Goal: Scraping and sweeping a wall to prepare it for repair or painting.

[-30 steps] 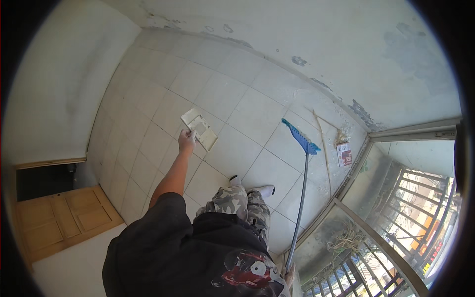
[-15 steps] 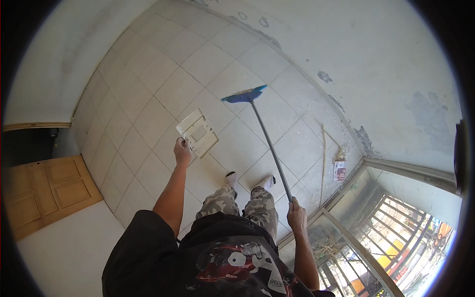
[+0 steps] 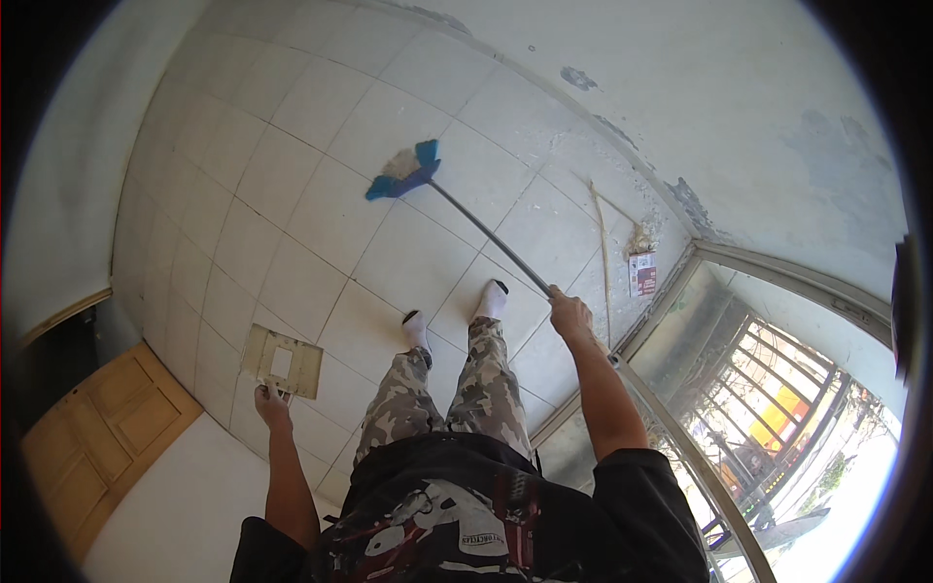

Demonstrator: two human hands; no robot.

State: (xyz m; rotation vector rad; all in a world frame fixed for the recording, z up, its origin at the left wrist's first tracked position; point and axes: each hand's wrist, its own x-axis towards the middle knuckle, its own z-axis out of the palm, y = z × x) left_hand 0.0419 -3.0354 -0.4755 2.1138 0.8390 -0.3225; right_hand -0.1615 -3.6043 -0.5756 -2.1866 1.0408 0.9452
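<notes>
Broom [image 3: 418, 178] and panel [image 3: 306, 371] over tiled floor [image 3: 408, 253]
Right of the door [image 3: 107, 442], the left hand [image 3: 275, 406] pinches the panel; farther right, the right hand [image 3: 571, 317] wraps round the broom, below a peeling wall [image 3: 719, 107].

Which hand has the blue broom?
The right hand: it grips the blue broom by its grey handle. The left hand holds a pale panel with a rectangular hole instead.

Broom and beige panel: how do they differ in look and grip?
The broom has a blue head on a long grey pole; the panel is flat and beige, with a rectangular opening. The right hand grips the broom's pole; the left hand holds the panel at its edge. Both are held one-handed.
</notes>
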